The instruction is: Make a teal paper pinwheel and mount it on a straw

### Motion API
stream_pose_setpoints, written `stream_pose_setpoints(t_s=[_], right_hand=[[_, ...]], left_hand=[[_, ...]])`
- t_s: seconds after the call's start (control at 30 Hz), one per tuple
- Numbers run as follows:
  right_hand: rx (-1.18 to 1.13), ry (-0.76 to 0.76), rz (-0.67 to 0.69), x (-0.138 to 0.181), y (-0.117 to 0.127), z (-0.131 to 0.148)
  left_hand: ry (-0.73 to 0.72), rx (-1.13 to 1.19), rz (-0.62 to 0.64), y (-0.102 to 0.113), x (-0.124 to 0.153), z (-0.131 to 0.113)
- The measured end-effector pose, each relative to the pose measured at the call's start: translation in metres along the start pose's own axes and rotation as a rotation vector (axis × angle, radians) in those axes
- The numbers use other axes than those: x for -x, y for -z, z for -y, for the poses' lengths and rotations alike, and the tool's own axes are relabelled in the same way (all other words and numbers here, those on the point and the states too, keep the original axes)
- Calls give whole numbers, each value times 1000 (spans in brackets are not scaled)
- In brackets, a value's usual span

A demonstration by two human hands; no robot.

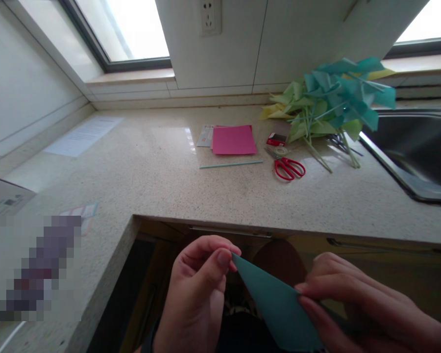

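Observation:
A folded teal sheet of paper [279, 304] is held low in front of the counter edge, below the worktop. My left hand [196, 294] pinches its upper left corner between thumb and forefinger. My right hand [356, 304] is closed on the sheet's right side, fingers pressed flat along the fold. On the counter beyond lie a pink paper stack [233, 139], a thin teal straw [231, 164] and red-handled scissors [288, 168].
A heap of teal and yellow-green paper pinwheels on sticks [332, 100] lies at the back right, beside a steel sink [419, 152]. A small red box [278, 138] and a tape roll [281, 151] sit near the scissors. White sheets [83, 136] lie at left.

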State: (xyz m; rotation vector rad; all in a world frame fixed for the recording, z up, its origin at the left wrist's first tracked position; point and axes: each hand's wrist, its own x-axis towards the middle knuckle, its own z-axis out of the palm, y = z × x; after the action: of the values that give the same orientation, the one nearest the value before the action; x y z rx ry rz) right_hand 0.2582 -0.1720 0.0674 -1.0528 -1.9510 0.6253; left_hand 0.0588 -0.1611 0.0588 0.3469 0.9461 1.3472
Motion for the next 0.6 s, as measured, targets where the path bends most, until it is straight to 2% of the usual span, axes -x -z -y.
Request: stream_pose_setpoints(t_s=[0.27, 0.5, 0.6], right_hand=[[-24, -186, -21, -3, -3, 1], [-36, -221, -9, -6, 0, 6], [-54, -251, -25, -6, -2, 7]], left_hand=[[33, 80, -65, -2, 0, 2], [9, -40, 10, 7, -3, 8], [22, -58, -23, 8, -3, 10]])
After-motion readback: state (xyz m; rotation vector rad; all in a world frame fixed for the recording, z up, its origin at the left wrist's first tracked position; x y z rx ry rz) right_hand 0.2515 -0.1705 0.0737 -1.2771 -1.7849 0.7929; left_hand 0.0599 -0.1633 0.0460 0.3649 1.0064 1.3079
